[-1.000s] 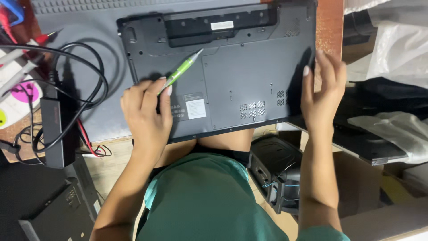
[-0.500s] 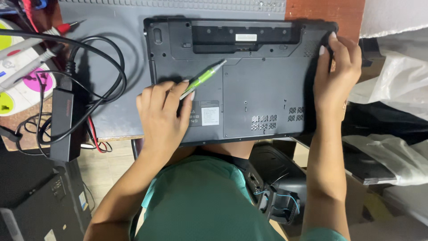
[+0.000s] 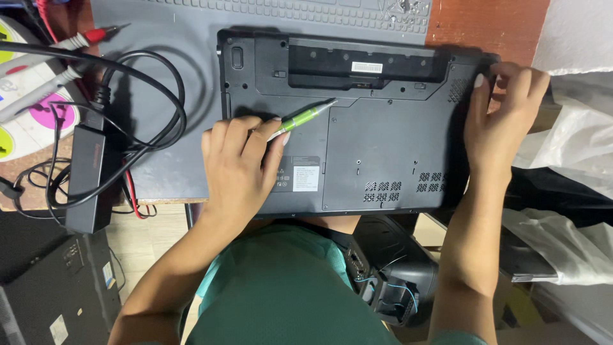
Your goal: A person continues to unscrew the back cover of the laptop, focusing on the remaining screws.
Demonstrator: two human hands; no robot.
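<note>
While the left hand presses flat on the upturned laptop, its grip is closed round a green screwdriver, tip angled toward the empty battery bay. Over on the far side edge, the right hand curls its fingers round the laptop's corner. The machine lies base-up on the grey mat covering the worktop, black cables just beside it.
</note>
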